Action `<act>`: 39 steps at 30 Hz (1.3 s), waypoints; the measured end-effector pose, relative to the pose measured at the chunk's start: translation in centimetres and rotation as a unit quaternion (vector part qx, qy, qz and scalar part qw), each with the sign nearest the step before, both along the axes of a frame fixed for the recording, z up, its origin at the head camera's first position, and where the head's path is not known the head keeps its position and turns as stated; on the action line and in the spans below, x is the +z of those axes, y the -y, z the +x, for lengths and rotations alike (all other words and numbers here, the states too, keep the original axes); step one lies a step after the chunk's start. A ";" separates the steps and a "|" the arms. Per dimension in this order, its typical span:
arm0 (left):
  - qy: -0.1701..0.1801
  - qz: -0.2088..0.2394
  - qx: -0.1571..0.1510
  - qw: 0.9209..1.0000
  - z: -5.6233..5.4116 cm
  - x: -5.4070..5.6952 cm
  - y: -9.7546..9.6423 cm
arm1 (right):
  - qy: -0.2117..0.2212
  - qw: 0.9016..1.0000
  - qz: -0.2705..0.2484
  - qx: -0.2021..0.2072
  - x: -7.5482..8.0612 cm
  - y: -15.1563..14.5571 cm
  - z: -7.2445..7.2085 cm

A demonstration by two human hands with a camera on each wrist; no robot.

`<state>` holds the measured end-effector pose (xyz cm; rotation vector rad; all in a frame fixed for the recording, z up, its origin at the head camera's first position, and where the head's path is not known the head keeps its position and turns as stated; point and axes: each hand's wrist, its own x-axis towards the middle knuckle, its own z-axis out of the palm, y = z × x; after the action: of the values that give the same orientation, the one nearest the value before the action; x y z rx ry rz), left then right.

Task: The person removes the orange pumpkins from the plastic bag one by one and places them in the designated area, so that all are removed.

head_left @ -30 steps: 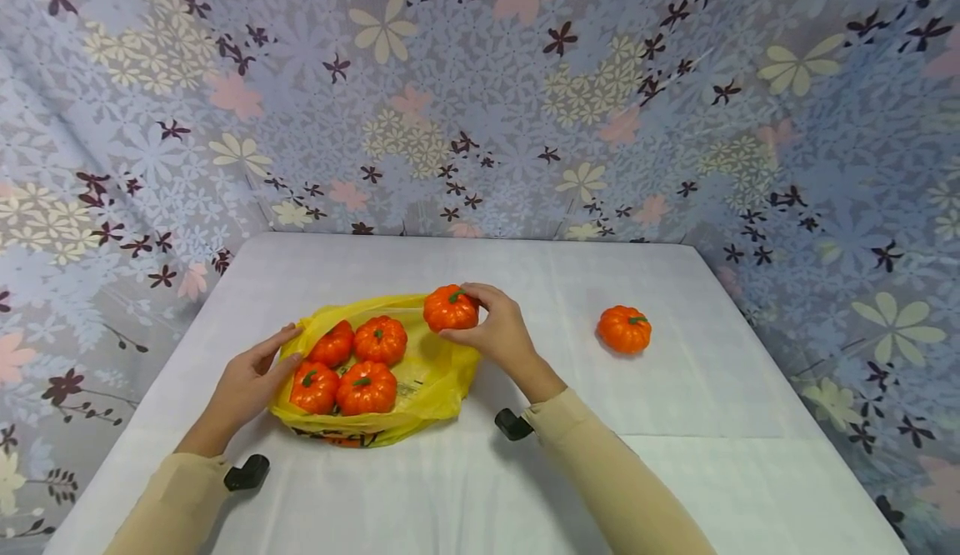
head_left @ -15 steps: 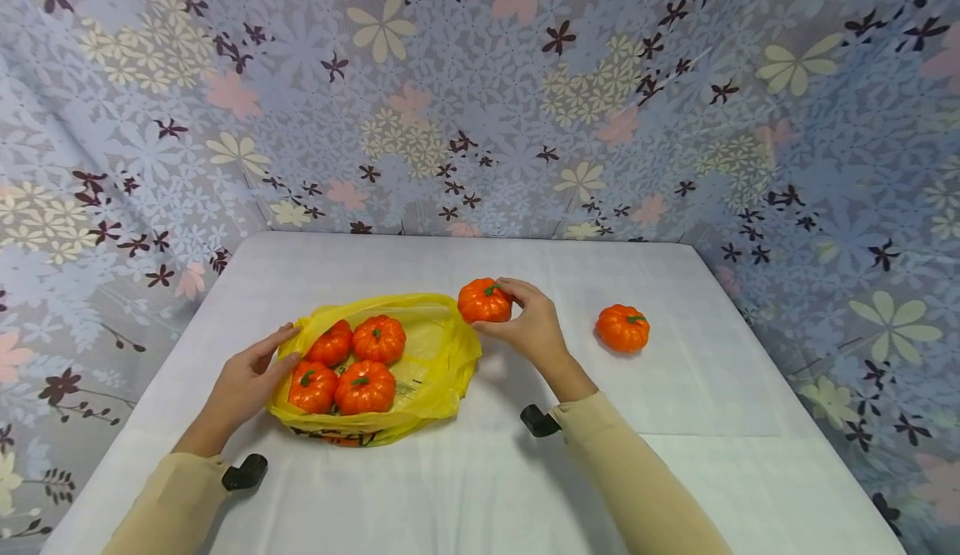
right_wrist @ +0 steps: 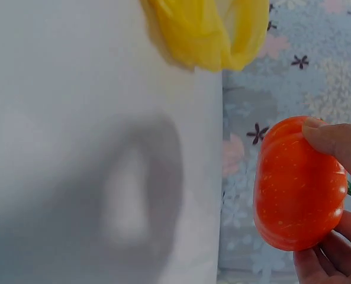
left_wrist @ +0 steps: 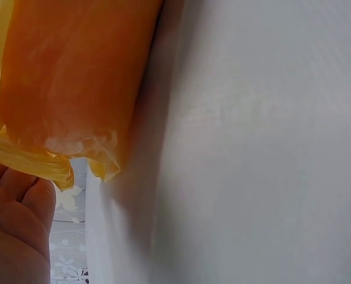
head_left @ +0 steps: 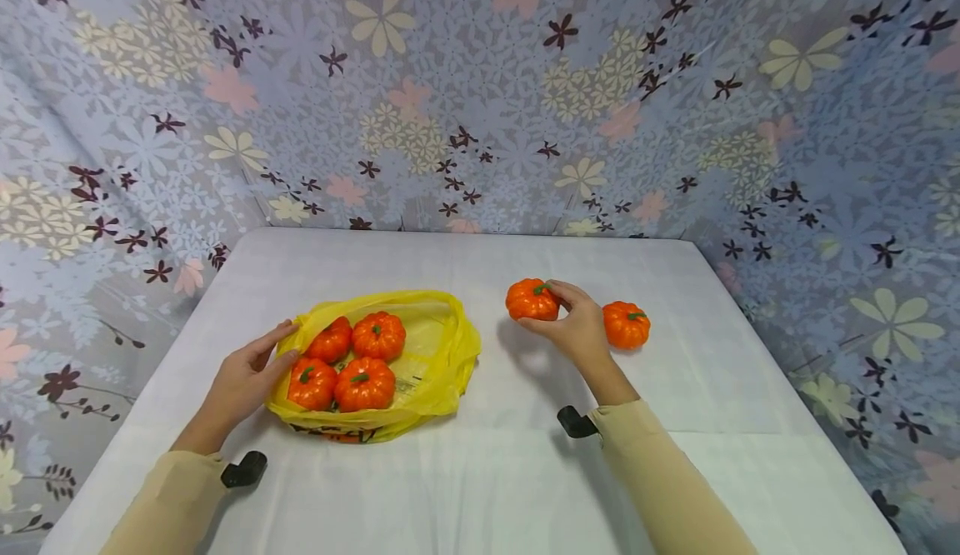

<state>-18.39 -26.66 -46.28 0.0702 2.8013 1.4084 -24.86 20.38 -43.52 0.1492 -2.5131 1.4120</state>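
Forearm angled inward — right hand pinching a pumpkin aloft.

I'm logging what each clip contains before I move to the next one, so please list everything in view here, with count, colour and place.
Plastic bag: 1, yellow, open on the left half of the table
Bagged pumpkins: 4, orange, grouped at the left side inside the bag
Held pumpkin: 1, orange with green stem, raised above the table
Lone pumpkin: 1, orange with green stem, resting on the table at the right
Table: 1, white, under everything
Floral fabric: pale blue-grey with cream, pink and dark flowers, behind and beside the table
Sleeves: 2, beige, on both arms
Wrist devices: 2, black, one at each wrist
Left hand: 1, holding the bag's left rim
Right hand: 1, gripping the held pumpkin
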 end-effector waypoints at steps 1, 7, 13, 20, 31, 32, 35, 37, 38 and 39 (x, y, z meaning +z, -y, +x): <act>0.001 0.002 0.000 1.000 0.0 0.0 0.0 | 0.003 1.000 0.003 -0.004 -0.2 -0.3 0.0; 0.002 0.000 0.001 1.000 0.1 0.1 0.0 | 0.024 0.999 0.006 -0.022 -1.0 -1.9 0.0; 0.007 0.002 0.005 1.000 0.0 0.1 0.0 | 0.033 0.998 0.017 -0.042 -2.0 -3.1 0.0; -0.001 0.007 0.001 1.000 0.0 -0.1 0.0 | 0.048 0.996 0.049 -0.055 -3.3 -3.9 -0.1; -0.005 0.006 0.002 1.000 -0.1 -0.2 0.1 | 0.033 0.993 0.088 -0.065 -4.4 -4.2 -0.4; -0.004 0.005 0.003 1.000 -0.1 -0.2 0.1 | 0.033 0.993 0.091 -0.066 -4.5 -4.2 -0.5; -0.003 0.003 0.004 1.000 -0.1 -0.3 0.1 | 0.036 0.992 0.102 -0.069 -4.6 -4.2 -0.6; -0.003 0.003 0.004 1.000 -0.1 -0.3 0.1 | 0.042 0.990 0.109 -0.073 -4.6 -4.3 -0.6; -0.003 0.005 0.003 1.000 -0.1 -0.3 0.1 | 0.046 0.990 0.114 -0.075 -4.6 -4.2 -0.6; -0.003 0.007 0.003 1.000 -0.1 -0.2 0.1 | 0.051 0.989 0.118 -0.076 -4.5 -4.2 -0.6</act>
<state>-18.52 -26.71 -46.49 0.0677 2.7996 1.4309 -25.51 24.63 -48.05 -0.0712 -2.7034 1.0894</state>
